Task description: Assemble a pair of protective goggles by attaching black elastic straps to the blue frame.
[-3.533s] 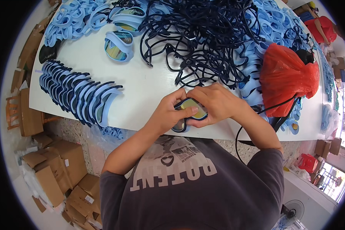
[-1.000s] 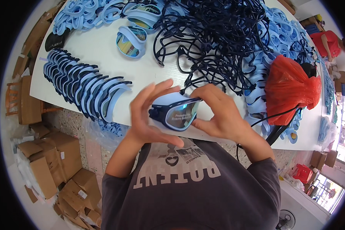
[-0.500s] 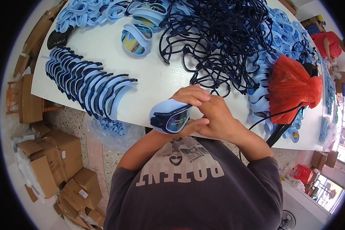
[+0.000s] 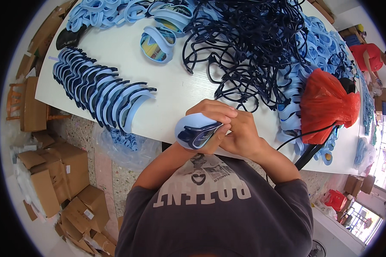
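Just beyond the table's near edge, I hold a pair of swim goggles [image 4: 198, 131] with a light blue soft seal, a navy frame and a dark lens. My left hand [image 4: 214, 112] wraps round them, fingers over the top and thumb underneath. My right hand [image 4: 243, 133] closes against the left at the goggles' right end, which the fingers hide. On the left, a long curved row of nested goggles [image 4: 96, 92] alternates light blue and navy. Ahead lies a tangled heap of navy frames [image 4: 244, 47].
Lens pieces with blue seals [image 4: 158, 44] lie on the white table [image 4: 171, 90]. A red plastic bag [image 4: 328, 107] and black cables stand to the right, near more blue parts [image 4: 319, 43]. Cardboard boxes [image 4: 68, 175] crowd the floor at left. Another person [image 4: 366, 58] is at far right.
The goggles have shifted slightly right and turned, so less of the lens shows. My left thumb has moved up onto the goggles' right part, and my hands sit closer together.
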Demonstrator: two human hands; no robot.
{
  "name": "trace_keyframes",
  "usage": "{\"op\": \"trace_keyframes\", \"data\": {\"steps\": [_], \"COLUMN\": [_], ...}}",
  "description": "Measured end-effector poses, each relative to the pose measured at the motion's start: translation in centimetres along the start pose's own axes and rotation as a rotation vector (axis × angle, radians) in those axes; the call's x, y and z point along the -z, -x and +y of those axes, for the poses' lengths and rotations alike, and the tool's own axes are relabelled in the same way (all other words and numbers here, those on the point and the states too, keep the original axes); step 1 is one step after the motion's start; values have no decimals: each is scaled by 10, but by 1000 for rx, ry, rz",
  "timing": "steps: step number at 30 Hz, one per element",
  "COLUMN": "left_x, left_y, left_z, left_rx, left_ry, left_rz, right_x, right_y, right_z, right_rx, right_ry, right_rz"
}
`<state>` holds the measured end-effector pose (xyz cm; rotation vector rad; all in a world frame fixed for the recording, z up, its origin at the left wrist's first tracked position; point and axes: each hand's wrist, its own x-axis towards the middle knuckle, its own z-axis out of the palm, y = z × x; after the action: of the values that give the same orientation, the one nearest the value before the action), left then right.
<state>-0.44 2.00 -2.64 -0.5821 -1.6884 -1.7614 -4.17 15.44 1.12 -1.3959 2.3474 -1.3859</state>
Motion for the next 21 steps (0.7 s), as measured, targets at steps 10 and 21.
{"op": "trace_keyframes", "data": {"steps": [10, 21], "left_x": [18, 44], "left_y": [1, -17], "left_z": [2, 41], "left_rx": [-129, -239], "left_ry": [-168, -1110], "left_rz": [204, -268], "right_x": [33, 25], "right_y": [-21, -24], "right_z": [-2, 1], "right_rx": [-40, 51], "right_ry": [106, 374], "right_rz": [-88, -78]}}
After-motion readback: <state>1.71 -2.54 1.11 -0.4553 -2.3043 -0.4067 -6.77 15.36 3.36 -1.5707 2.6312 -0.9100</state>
